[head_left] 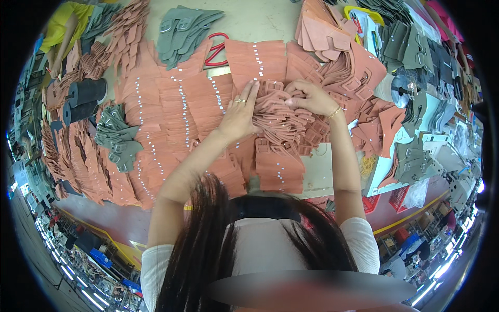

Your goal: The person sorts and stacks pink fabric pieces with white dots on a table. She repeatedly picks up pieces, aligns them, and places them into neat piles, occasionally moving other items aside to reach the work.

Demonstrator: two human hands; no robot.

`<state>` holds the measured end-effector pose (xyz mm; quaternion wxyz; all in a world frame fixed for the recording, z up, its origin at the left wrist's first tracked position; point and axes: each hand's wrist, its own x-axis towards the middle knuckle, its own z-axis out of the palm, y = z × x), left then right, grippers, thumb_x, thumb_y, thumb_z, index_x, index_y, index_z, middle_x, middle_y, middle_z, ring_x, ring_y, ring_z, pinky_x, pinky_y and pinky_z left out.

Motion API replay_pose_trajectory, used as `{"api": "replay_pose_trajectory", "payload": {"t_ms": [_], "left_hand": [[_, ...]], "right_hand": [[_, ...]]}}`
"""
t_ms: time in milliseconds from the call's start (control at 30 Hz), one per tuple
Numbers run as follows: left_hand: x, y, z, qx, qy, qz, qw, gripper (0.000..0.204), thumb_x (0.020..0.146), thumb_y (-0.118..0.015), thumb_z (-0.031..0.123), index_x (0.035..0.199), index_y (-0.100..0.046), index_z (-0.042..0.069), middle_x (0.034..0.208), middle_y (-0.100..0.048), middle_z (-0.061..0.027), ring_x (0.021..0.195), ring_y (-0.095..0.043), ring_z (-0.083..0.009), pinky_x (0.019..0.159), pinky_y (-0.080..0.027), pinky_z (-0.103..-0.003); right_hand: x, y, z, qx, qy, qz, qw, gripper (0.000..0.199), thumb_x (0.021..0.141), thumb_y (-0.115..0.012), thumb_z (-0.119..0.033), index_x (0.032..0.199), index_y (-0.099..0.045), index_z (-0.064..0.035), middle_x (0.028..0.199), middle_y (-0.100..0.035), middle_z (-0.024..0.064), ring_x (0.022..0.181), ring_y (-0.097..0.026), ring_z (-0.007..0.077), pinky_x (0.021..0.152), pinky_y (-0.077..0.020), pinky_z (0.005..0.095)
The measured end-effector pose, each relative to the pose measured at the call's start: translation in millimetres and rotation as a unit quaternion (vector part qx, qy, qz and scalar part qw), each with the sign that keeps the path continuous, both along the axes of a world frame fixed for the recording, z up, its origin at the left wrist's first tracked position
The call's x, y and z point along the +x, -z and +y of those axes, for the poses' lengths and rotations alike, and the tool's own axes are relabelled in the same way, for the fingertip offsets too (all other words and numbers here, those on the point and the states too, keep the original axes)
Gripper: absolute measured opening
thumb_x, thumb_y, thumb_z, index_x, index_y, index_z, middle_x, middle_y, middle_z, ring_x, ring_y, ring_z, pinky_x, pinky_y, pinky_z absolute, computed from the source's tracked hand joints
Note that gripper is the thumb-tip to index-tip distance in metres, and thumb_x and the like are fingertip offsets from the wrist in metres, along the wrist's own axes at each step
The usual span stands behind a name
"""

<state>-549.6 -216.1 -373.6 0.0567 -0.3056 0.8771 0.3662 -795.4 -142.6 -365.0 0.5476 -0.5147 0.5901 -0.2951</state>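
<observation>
While our left hand (238, 115) lies flat, fingers spread, on the near-left edge of the heap of terracotta buckle straps (283, 122), our right hand (307, 97) curls at the heap's far-right edge, fingertips pinched on one strap. The heap sits mid-tabletop (322, 171), with rows of flat terracotta pieces (171, 114) fanned out to its left, red scissors (215, 49) beyond it, and grey buckle pieces (117, 138) further left past the rows. To do this well, we judge we should keep the flat hand pressing the heap steady and lift only the pinched strap, so that tangled buckles do not drag their neighbours along.
</observation>
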Motion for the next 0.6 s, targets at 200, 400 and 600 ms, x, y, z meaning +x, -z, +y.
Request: {"api": "replay_pose_trajectory", "payload": {"t_ms": [200,400,600], "left_hand": [[-1.8,-3.6,-9.3,-0.039,0.055,0.04,0.997,0.125,0.051,-0.087,0.026,0.148,-0.008,0.012,0.149,-0.016,-0.0187,0.128,-0.031,-0.0395,0.102,-0.03,-0.051],[-5.7,-3.2,-15.4,-0.021,0.117,0.015,0.993,0.115,0.053,-0.085,0.024,0.145,-0.017,0.01,0.145,-0.023,-0.0209,0.128,-0.031,-0.0392,0.105,-0.025,-0.049],[-2.8,6.1,-8.5,0.048,0.151,0.133,0.978,0.098,0.055,-0.079,0.009,0.14,-0.03,0.012,0.133,-0.033,-0.0244,0.124,-0.035,-0.0413,0.104,-0.031,-0.048]], "right_hand": [[-0.6,-13.8,9.5,-0.045,-0.024,0.008,0.999,0.029,0.072,-0.078,-0.02,0.093,-0.063,-0.0073,0.124,-0.048,0.0102,0.114,-0.047,0.021,0.092,-0.0446,0.0323],[-4.9,-1.2,9.4,0.07,-0.06,-0.18,0.979,0.028,0.072,-0.078,-0.015,0.09,-0.06,-0.0033,0.097,-0.059,0.0019,0.091,-0.053,0.0108,0.083,-0.0432,0.0261],[-12.8,7.2,24.1,0.024,-0.086,-0.205,0.975,0.029,0.071,-0.079,-0.012,0.09,-0.058,-0.0037,0.087,-0.059,0.0002,0.086,-0.053,0.0098,0.079,-0.0433,0.0257]]}}
